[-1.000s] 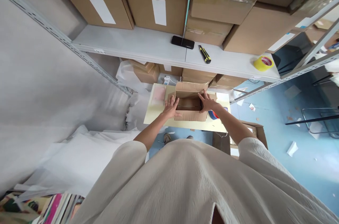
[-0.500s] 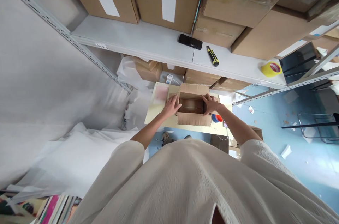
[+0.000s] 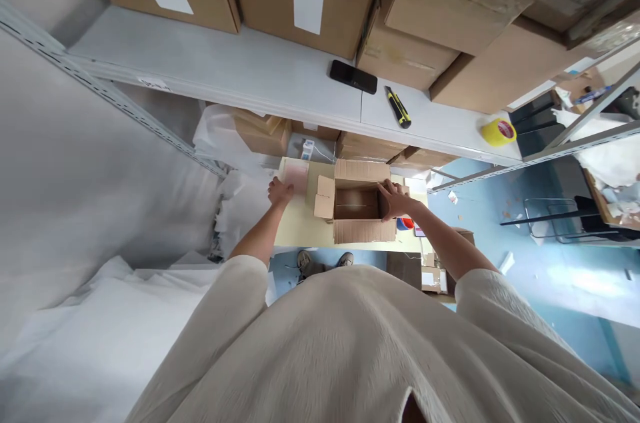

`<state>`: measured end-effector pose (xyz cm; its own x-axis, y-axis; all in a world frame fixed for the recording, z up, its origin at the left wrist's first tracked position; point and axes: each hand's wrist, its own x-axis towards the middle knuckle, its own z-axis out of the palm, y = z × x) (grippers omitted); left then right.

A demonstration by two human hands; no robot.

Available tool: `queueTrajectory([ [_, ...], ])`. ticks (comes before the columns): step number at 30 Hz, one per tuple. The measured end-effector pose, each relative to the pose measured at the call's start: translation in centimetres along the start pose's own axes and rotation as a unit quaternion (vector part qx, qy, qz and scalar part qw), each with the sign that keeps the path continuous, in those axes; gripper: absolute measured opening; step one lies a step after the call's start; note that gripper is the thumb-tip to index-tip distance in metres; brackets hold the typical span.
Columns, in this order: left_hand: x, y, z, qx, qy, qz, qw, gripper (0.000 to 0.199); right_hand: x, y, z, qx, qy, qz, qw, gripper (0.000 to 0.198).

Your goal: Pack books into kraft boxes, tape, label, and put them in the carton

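An upright cardboard box (image 3: 357,202) stands on the pale yellow table (image 3: 305,230) with its top flaps folded outward. Its inside shows brown cardboard. My right hand (image 3: 395,201) grips the box's right side, the fingers and thumb over the rim. Off to the left, my left hand (image 3: 280,192) is at the left edge of a pinkish-white flat sheet or stack (image 3: 297,175). Its fingers are curled, and whatever they may hold is hidden. Partly behind the box and my right hand lies a blue and red tape roll (image 3: 405,223).
Above the table's far side runs a grey shelf (image 3: 280,76) bearing large cartons (image 3: 305,3), a black phone-like object (image 3: 353,76), a yellow-black box cutter (image 3: 398,107) and a yellow tape roll (image 3: 499,132). White wrapping sheets (image 3: 115,316) are heaped at left.
My left hand has let go of the box's left side and moved left to the pinkish sheet. The left flap now shows, folded outward. My right hand stays on the box.
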<state>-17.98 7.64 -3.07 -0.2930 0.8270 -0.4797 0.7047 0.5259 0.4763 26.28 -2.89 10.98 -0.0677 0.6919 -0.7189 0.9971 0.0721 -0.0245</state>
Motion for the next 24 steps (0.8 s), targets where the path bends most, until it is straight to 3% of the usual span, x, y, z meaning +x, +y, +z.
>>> queueTrajectory([
  [4,1.3,-0.6,0.5,0.015,-0.009,-0.025,1.0,0.078,0.0,0.0,0.1,-0.001,-0.002,0.007,1.0,0.179],
  [14,0.7,-0.5,1.6,0.069,0.027,0.058,0.996,0.074,-0.5,-0.4,-0.3,0.004,-0.013,0.016,1.0,0.178],
  [20,1.3,0.3,1.3,0.057,0.015,-0.008,0.998,0.053,-0.7,-0.7,-0.7,0.008,-0.02,0.018,1.0,0.179],
  [24,1.3,0.5,1.2,0.065,0.04,-0.01,0.997,0.045,-0.8,-0.8,-0.8,0.01,-0.02,0.021,1.0,0.178],
])
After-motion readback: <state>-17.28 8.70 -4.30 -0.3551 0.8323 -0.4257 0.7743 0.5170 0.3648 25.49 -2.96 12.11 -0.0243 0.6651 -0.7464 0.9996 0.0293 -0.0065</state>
